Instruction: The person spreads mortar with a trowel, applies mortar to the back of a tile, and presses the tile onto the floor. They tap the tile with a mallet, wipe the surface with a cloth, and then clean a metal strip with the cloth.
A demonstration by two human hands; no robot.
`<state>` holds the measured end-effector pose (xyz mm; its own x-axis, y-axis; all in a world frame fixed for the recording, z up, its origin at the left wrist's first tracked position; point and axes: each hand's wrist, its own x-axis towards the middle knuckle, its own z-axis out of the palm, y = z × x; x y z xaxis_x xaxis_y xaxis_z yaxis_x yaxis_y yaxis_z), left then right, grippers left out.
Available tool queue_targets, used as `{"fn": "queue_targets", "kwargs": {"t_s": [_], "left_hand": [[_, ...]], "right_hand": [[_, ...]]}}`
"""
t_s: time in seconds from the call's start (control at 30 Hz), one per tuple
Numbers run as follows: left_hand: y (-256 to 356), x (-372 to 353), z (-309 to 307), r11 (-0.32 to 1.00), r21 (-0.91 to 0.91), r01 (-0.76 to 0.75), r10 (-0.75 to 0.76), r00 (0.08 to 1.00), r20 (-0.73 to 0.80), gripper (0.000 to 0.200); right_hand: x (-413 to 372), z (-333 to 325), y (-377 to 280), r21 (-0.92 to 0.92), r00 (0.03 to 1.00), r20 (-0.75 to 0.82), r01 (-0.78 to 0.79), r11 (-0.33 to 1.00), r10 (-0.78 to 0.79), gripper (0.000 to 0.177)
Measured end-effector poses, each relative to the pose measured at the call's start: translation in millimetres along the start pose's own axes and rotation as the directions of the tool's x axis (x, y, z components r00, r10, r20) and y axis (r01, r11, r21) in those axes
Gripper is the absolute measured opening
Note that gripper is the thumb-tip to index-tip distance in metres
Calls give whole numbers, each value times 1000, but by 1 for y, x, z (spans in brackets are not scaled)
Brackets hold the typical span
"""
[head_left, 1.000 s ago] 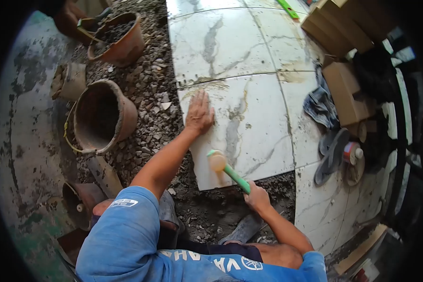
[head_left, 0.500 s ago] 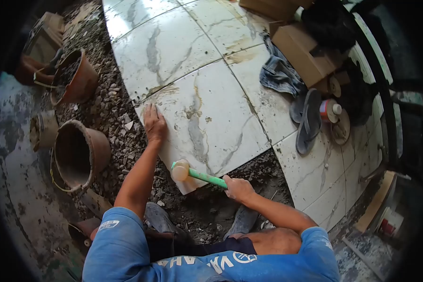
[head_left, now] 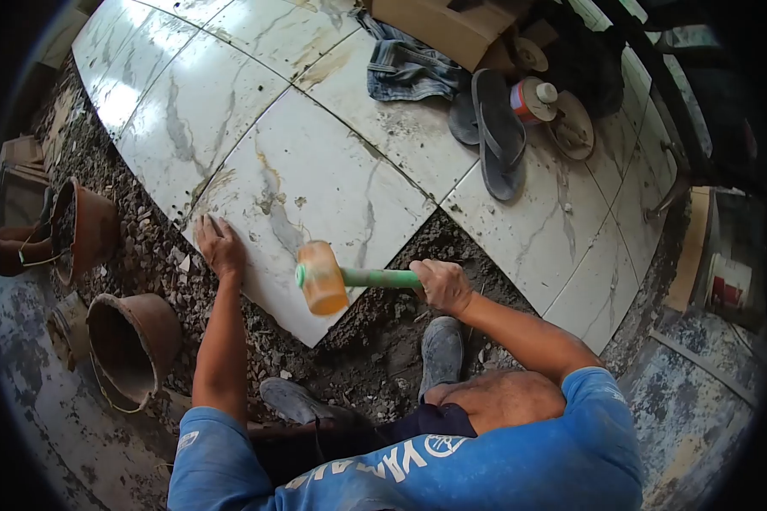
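Note:
My right hand (head_left: 443,285) is closed round the green handle of a mallet (head_left: 322,277), whose amber head hangs over the near corner of a white marbled floor tile (head_left: 315,179). My left hand (head_left: 222,247) lies with fingers stretched out on that tile's left edge, close to its far-left corner. Grey veins and some dirt smudges mark the tile's surface. Dark loose mortar (head_left: 392,341) shows along the tile's near side, between it and my shoes.
Gravel and rubble (head_left: 145,230) run along the left, where a bucket (head_left: 136,349) and a second bucket (head_left: 85,230) lie tilted. On the tiles to the right are flip-flops (head_left: 498,140), a bottle (head_left: 533,100), jeans cloth (head_left: 413,64) and a cardboard box (head_left: 443,25).
The view has turned, shifting the floor leftward. The mallet head looks larger and nearer the camera, lifted from the tile. My left hand stays on the tile's left edge.

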<state>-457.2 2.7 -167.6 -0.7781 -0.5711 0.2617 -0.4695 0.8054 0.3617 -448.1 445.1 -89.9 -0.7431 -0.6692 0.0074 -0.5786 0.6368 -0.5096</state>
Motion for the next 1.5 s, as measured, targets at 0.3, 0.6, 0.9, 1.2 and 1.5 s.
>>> {"fn": "queue_targets", "kwargs": {"t_s": [0.3,0.6,0.9,1.2,1.5], "left_hand": [[-2,-9,-1,961,45,-272,273,962,-17,38],[55,-131,-36,897,-139,-419,441,852,282,58],[51,-129,-38,893,-184,-411,443,875,194,57],[24,-105,-30,978,-118,-175,186,978,90,50],[16,-103,-27,997,-80,-20,25,997,69,45]], "right_hand": [[-15,-1,-11,35,982,56,-181,983,179,20],[-30,6,-1,402,984,-141,-43,915,108,32],[-11,21,-18,-77,847,436,-302,950,304,32],[72,-22,-94,418,996,-91,37,908,2,16],[73,25,-86,259,884,402,-358,897,237,30]]}}
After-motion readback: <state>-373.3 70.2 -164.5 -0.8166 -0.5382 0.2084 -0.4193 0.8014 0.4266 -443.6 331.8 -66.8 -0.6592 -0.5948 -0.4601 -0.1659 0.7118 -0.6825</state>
